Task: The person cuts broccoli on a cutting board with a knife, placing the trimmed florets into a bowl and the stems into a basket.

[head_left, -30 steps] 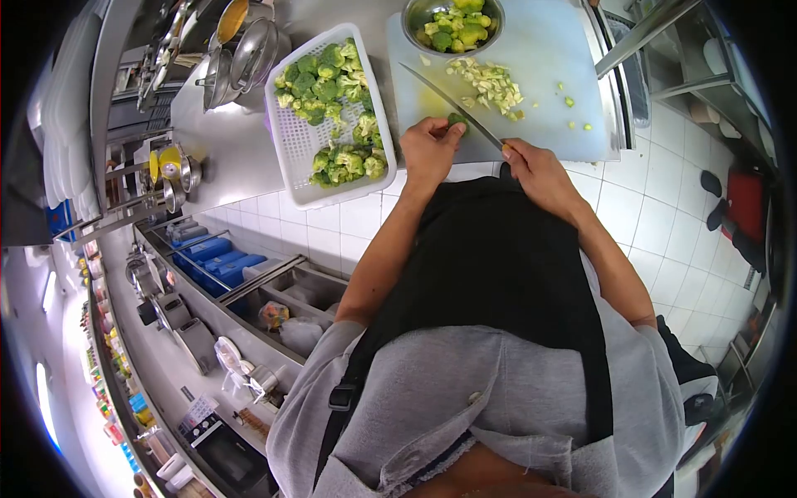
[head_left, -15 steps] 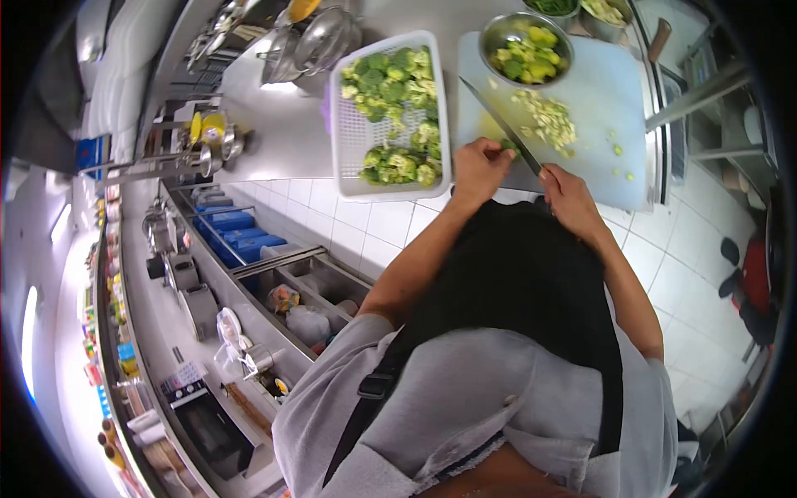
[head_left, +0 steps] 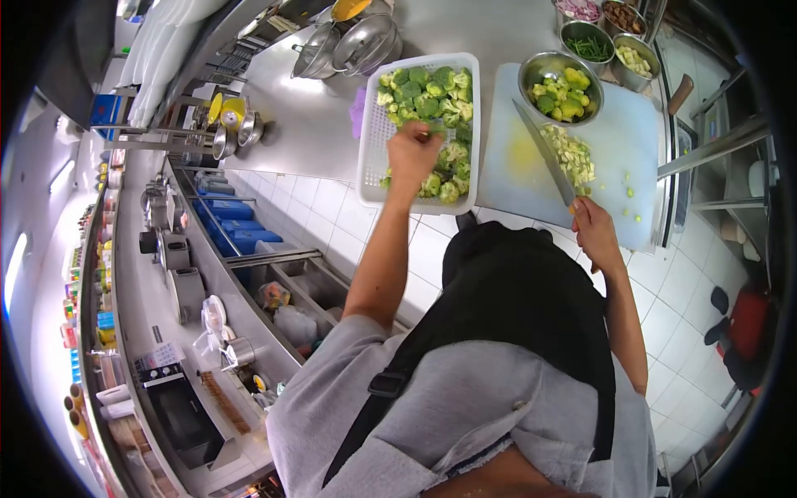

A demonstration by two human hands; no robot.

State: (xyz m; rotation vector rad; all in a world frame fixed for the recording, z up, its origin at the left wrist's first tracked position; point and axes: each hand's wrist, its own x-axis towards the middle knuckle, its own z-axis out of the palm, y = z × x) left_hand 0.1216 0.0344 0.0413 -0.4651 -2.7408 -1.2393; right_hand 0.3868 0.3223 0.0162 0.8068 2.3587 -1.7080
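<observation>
My left hand (head_left: 413,158) is over the white plastic basket (head_left: 474,133), its fingers pinched around a blurred green piece that looks like a broccoli floret (head_left: 435,129). Broccoli and pale green florets fill much of this basket. My right hand (head_left: 596,228) grips a kitchen knife (head_left: 546,155) by its handle, the long blade slanting up and left over the light blue cutting board (head_left: 627,149). Close to the blade lies a pile of chopped pale green stem pieces (head_left: 573,153). A metal bowl (head_left: 526,85) of green and yellowish florets stands at the board's far end.
Beyond the board are small metal bowls of chopped green vegetable (head_left: 589,48), pale chunks (head_left: 635,62), pink-white pieces (head_left: 579,10) and brown pieces (head_left: 624,17). A cleaver-like wooden handle (head_left: 681,94) juts out at the right. Metal strainers (head_left: 365,46) sit behind the basket.
My left hand has moved left from the board to over the basket. The knife, still in my right hand, has shifted away from the board's left edge. The camera view has shifted.
</observation>
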